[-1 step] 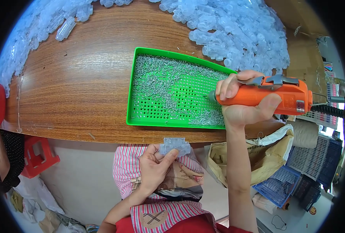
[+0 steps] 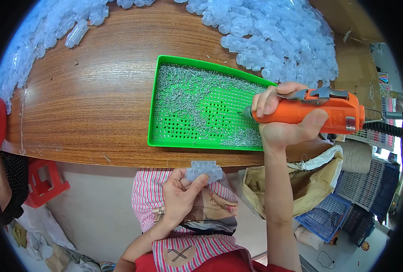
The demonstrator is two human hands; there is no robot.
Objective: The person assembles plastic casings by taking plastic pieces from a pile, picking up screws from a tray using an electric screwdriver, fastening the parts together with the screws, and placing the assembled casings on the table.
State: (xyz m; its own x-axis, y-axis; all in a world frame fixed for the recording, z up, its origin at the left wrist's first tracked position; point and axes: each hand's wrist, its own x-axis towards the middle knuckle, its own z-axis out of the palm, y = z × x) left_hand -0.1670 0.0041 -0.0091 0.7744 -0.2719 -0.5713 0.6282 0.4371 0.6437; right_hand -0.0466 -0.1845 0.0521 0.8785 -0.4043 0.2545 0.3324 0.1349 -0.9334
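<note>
My left hand (image 2: 183, 196) pinches a clear plastic part (image 2: 204, 171) between thumb and fingers, just below the table's front edge and above my lap. My right hand (image 2: 285, 119) is wrapped round an orange electric screwdriver (image 2: 317, 113), held level over the right side of a green tray (image 2: 151, 113). The tool's tip points left across the tray. Many small silver screws (image 2: 183, 102) lie in the tray, heaped at the left and back, with another pile (image 2: 242, 137) near the front right. Rows of holes show in the tray's bottom.
Heaps of clear plastic parts cover the table's back right (image 2: 283, 41) and back left (image 2: 51, 22). One loose part (image 2: 77, 34) lies apart. An open sack (image 2: 256, 190) hangs by the front edge, near blue crates (image 2: 326, 215). Left are a red stool (image 2: 47, 181) and another person's arm (image 2: 2, 177).
</note>
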